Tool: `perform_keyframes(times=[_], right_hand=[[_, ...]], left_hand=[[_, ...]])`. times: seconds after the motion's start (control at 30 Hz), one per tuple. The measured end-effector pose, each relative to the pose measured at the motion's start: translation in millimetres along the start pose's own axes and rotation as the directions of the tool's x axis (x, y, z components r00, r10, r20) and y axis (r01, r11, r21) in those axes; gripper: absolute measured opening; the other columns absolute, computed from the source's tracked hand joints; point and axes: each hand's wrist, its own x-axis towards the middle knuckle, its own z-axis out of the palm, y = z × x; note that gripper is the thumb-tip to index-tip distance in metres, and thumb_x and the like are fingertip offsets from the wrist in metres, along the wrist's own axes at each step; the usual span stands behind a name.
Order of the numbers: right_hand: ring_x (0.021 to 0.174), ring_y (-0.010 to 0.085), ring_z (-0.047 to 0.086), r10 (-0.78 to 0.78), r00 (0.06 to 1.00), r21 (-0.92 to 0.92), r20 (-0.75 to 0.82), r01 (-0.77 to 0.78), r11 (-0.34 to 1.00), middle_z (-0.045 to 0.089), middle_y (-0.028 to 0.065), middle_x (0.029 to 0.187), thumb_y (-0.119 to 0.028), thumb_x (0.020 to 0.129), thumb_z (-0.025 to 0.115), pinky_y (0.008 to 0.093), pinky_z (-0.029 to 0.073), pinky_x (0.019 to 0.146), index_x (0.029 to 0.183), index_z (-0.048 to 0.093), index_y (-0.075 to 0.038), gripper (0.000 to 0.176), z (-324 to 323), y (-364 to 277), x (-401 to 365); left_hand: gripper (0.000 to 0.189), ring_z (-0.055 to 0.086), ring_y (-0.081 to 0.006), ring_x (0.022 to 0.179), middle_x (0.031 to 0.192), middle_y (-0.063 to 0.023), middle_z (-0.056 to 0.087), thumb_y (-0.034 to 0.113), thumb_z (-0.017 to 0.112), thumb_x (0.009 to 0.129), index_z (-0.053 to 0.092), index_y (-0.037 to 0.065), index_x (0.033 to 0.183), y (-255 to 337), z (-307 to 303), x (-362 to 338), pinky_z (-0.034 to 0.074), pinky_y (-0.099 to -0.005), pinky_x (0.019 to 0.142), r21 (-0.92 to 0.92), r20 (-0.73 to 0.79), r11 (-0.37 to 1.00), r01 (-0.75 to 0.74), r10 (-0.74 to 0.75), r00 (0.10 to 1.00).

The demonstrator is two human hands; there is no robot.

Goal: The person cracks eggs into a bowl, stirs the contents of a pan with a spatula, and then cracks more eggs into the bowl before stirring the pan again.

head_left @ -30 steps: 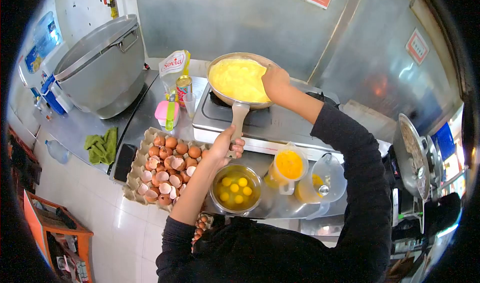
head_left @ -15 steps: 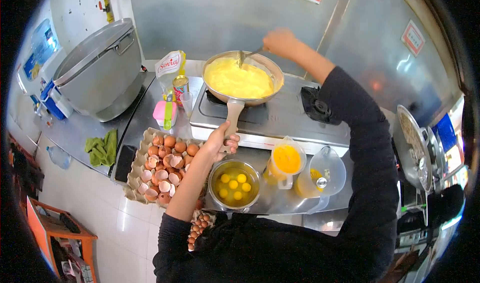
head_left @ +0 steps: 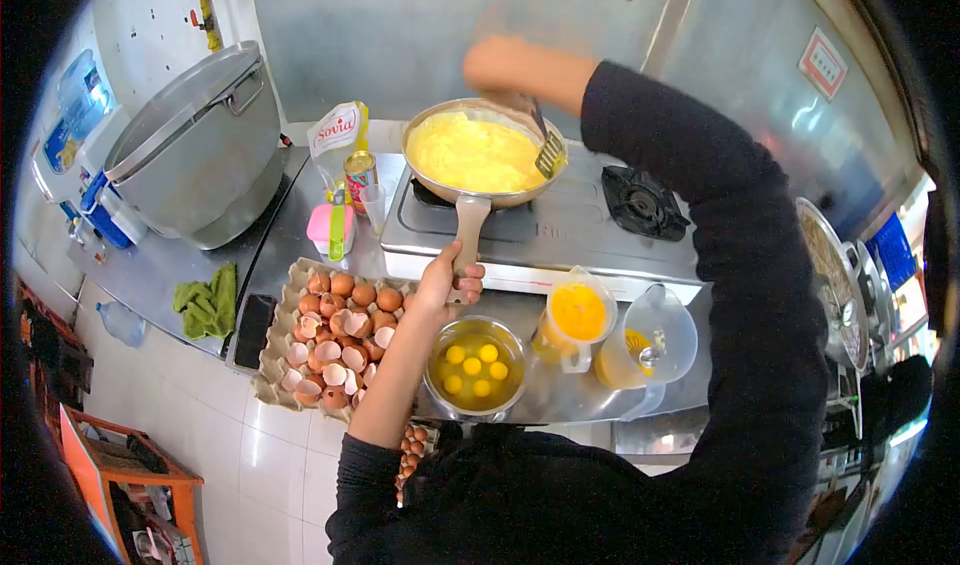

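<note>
My left hand [head_left: 445, 279] is wrapped round the beige handle of a frying pan [head_left: 473, 205] on the left burner. Soft yellow egg [head_left: 470, 152] spreads across the pan. Over the pan's far side, my right hand [head_left: 497, 65] is smeared by motion and grips a slotted spatula [head_left: 549, 155]. The spatula's dark blade is tilted against the right part of the pan, at the egg's edge. Just below my left hand stands a metal bowl [head_left: 430, 375] with several whole yolks in clear egg white. A tray of cracked eggshells [head_left: 335, 350] lies left of my forearm.
Right of the bowl stand a jug of beaten egg [head_left: 578, 313] and a clear jug with a whisk [head_left: 668, 340]. A second burner [head_left: 645, 203] is on the stove's right. A can [head_left: 361, 175], a pink-lidded tub [head_left: 328, 227], a green cloth [head_left: 207, 303] and a big pot [head_left: 200, 150] stand left.
My right hand has swung left above the pan. The spatula blade has moved from the pan's far edge to its right side. My left hand keeps hold of the handle.
</note>
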Motion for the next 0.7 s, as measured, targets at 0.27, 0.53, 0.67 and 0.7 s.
perform_keyframes(times=[0.27,0.53,0.67,0.7], right_hand=[[0.062,0.0134,0.058,0.450,0.771,0.016,0.451,-0.511,0.859,0.060,0.0032,0.069,-0.012,0.056,0.061,0.0298,0.044,0.045,0.071,0.064,-0.013,0.016,119,-74,49],[0.069,0.0215,0.055,0.573,0.818,0.270,0.050,-0.563,0.781,0.056,0.0108,0.068,-0.007,0.061,0.055,0.0274,0.044,0.042,0.072,0.062,-0.003,0.013,181,-98,8],[0.055,0.0189,0.055,0.414,0.901,0.152,-0.129,-0.394,0.906,0.054,0.0095,0.061,-0.008,0.071,0.048,0.0280,0.044,0.040,0.088,0.057,-0.001,0.020,195,-71,-25],[0.055,0.0194,0.056,0.370,0.914,0.155,-0.170,-0.346,0.926,0.054,0.0099,0.061,-0.009,0.072,0.048,0.0280,0.044,0.041,0.088,0.057,-0.002,0.020,204,-62,-31]], left_hand=[[0.024,0.029,-0.0054,0.040,0.053,0.0034,0.034,0.034,0.027,0.085,0.031,0.011,0.082,-4,8,-2,0.028,-0.0218,0.040,0.004,-0.010,1.000,0.015,-0.015,1.000],[0.022,0.027,-0.0057,0.041,0.054,0.0038,0.032,0.036,0.026,0.085,0.029,0.013,0.085,4,9,-4,0.028,-0.0215,0.040,0.050,-0.045,0.988,0.147,-0.145,0.988],[0.022,0.027,-0.0055,0.041,0.055,0.0034,0.031,0.036,0.027,0.085,0.028,0.013,0.087,11,1,-3,0.029,-0.0210,0.040,0.074,-0.044,0.974,0.216,-0.214,0.976],[0.023,0.027,-0.0054,0.041,0.055,0.0033,0.031,0.036,0.027,0.085,0.028,0.013,0.087,14,1,-3,0.029,-0.0208,0.040,0.095,-0.055,0.970,0.223,-0.218,0.974]])
